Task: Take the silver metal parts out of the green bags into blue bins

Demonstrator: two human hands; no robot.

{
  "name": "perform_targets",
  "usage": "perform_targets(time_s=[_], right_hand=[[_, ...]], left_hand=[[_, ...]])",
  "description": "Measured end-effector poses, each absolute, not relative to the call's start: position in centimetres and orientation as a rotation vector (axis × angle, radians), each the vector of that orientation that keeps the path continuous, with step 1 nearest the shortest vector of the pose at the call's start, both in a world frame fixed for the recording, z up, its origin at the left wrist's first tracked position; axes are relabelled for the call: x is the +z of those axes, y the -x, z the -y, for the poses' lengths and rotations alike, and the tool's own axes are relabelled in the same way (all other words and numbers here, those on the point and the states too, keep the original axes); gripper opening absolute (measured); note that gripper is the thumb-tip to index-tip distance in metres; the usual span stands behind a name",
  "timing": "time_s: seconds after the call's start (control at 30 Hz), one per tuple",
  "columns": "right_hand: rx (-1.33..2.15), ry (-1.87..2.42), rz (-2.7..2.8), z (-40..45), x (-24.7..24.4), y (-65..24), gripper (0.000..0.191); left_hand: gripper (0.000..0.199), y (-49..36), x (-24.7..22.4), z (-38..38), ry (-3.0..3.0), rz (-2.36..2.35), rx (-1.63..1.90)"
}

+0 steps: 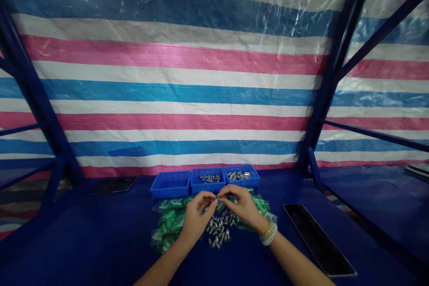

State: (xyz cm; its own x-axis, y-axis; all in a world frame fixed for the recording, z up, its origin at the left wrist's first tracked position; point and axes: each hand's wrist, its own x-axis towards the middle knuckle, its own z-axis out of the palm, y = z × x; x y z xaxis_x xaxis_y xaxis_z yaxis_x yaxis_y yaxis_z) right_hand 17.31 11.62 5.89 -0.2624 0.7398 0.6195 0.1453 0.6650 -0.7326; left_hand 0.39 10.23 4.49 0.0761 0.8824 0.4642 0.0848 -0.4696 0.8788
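Nearest my camera, the left forearm (161, 270) and the right forearm (298, 261) are reaching in from the bottom of the view, with a pale coiled bracelet (268, 233) circling the right wrist. My left grip (197, 218) and right grip (243, 208) are meeting above the worktop (83, 237), both almost closed, their fingertips (212, 201) pinching a small metal part (217, 199) between them; it is too small for me to tell its exact kind. Both grips seem to be holding it up clear of everything so that the fingers have room to work on it. Directly beneath the grips, a loose heap of silver metal parts (219, 230) is sitting within easy reach, probably so that each piece needs only a short move. Green plastic packets (167, 228) are spreading out on both sides of the heap. Just beyond the grips, three blue plastic bins (208, 179) are standing side by side, the middle and right ones holding metal parts, apparently lined up for a short reach forward. A dark flat panel (318, 239) is lying at an angle to the right of the right grip, well apart from the work.
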Motion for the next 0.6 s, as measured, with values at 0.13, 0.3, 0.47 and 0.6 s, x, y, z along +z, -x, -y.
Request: perform_targets(time_s=[0.13,0.3,0.47,0.6], right_hand=[[0.552,0.678,1.833,-11.1,6.5,-17.4,0.007],[0.513,0.748,1.837,-11.0,6.5,-17.3,0.010],[0.564,0.822,1.814,-11.1,5.8,-16.8,0.017],[0.769,0.763,1.839,-10.9,4.9,-16.1,0.018]], left_hand=[[0.018,-0.5,4.6,-10.0,-1.641,-0.951,1.454],[0.021,-0.9,4.1,-9.8,-1.625,-0.946,1.452],[0.018,-0.9,3.6,-9.9,-1.681,-1.012,1.523],[0.014,-0.4,4.0,-9.7,-1.898,-1.059,1.611]])
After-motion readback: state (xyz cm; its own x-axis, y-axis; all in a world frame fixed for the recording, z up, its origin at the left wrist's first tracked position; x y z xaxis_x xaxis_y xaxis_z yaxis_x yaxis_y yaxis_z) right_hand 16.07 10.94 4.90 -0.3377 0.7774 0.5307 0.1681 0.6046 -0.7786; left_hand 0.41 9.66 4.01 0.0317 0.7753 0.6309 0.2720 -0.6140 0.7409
